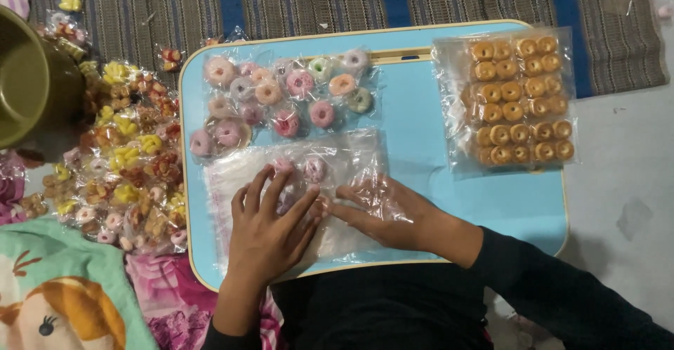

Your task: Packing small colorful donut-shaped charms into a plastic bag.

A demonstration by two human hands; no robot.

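Near the front edge of the light blue table (491,202), the left hand (270,234) lay flat with fingers spread on a clear plastic bag (337,164), pressing it down, while the right hand (382,213) had slid inside the bag's open side, its fingers extended toward a few pastel ring sweets (312,169) under the film. Wrapped pastel rings (288,97) were heaped toward the table's far left corner, a flat pack of golden ring biscuits (516,101) lay at its far right corner, and mixed wrapped sweets (130,160) covered the floor off its left edge.
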